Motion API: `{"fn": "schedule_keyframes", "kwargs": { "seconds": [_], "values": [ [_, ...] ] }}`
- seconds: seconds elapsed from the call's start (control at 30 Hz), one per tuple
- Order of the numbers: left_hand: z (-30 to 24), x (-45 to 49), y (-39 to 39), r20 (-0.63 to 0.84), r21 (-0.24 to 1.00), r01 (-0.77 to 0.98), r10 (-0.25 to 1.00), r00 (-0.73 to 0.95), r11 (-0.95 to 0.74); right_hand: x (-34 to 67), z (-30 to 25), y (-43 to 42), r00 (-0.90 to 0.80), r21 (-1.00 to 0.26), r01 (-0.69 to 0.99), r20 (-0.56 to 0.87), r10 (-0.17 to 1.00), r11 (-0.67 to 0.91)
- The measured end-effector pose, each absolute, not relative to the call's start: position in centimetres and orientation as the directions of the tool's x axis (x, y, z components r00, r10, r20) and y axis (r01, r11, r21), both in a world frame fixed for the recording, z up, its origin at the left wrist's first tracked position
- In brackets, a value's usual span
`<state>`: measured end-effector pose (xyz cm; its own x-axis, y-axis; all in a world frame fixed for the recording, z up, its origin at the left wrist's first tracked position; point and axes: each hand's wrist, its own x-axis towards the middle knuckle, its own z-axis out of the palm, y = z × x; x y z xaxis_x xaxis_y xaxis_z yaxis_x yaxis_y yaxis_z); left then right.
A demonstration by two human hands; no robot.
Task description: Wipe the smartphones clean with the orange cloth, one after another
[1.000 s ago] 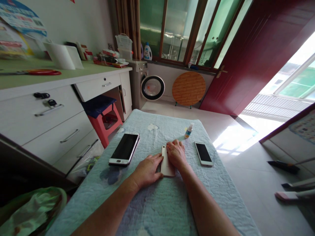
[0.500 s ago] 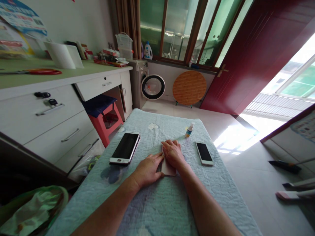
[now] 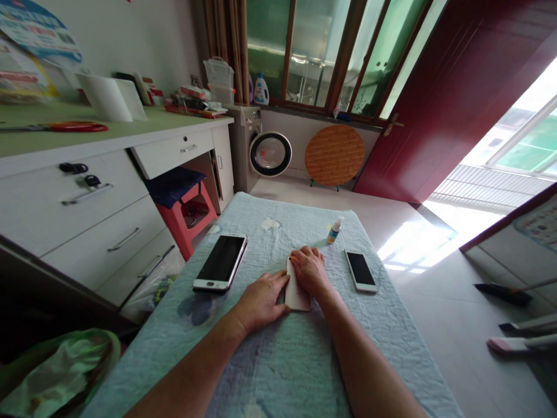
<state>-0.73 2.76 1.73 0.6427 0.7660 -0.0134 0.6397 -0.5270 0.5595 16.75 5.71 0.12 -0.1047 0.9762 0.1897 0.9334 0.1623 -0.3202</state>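
Here, the fingers of the left hand are lying almost straight and close together. Their tips are pressing against the long left edge of the pale phone and are closing round nothing. The fingers of the right hand are curling knuckles-up over the phone's far half, with the tips bearing down on its back. I cannot tell whether they are pinching anything beneath them.

The pale phone is lying face down in the middle of the quilted cloth, its near end showing between the two wrists. From it:
- At ten o'clock a dark-screened phone is lying well apart, screen up.
- At three o'clock a small phone is lying near the right hand without touching it.
- At one o'clock a spray bottle is standing.
- At eleven o'clock a white scrap is sitting on the cloth.

Beyond the cloth's edge, at ten o'clock, a red stool is standing tucked beside the white drawers.
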Motion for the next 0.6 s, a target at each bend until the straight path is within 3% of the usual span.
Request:
{"fn": "schedule_keyframes", "kwargs": {
  "seconds": [0.33,0.6],
  "values": [
    [2.0,-0.7,2.6,-0.03,0.562,0.648,0.77,0.637,-0.514,18.6,0.3,5.6,0.035,-0.266,0.964,0.133,0.991,0.002],
    [2.0,-0.6,2.7,-0.038,0.563,0.651,0.77,0.636,-0.51,19.3,0.0,5.3,0.073,-0.263,0.964,0.128,0.989,-0.037]
  ]
}}
